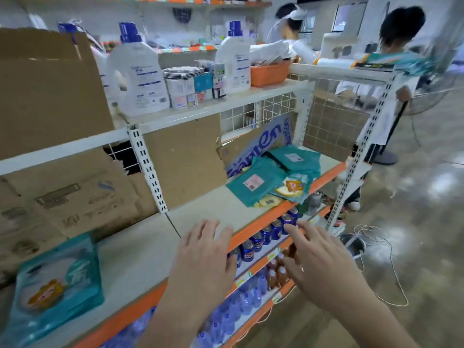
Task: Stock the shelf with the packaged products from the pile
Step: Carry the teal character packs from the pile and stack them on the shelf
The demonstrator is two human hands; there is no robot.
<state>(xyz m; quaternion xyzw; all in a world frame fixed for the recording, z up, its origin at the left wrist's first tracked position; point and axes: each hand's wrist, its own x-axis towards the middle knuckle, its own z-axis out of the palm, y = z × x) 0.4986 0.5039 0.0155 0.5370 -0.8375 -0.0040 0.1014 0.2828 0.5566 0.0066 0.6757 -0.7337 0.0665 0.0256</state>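
Note:
A pile of flat teal packages (273, 177) lies at the right end of the white shelf board (140, 249) with the orange front edge. One teal package with a cartoon figure (57, 280) stands upright at the left end of the same board. My left hand (206, 254) hovers over the shelf's front edge, fingers straight, holding nothing. My right hand (319, 259) is stretched out in front of the shelf, fingers spread, also holding nothing. Both hands are short of the pile.
Cardboard boxes (50, 116) fill the back left of the shelf. White detergent bottles (138, 71), small boxes and an orange basket (270, 74) sit on the shelf above. Blue cans (266, 234) and water bottles (241, 305) fill lower shelves. Two people stand at the far right, near a cord on the floor.

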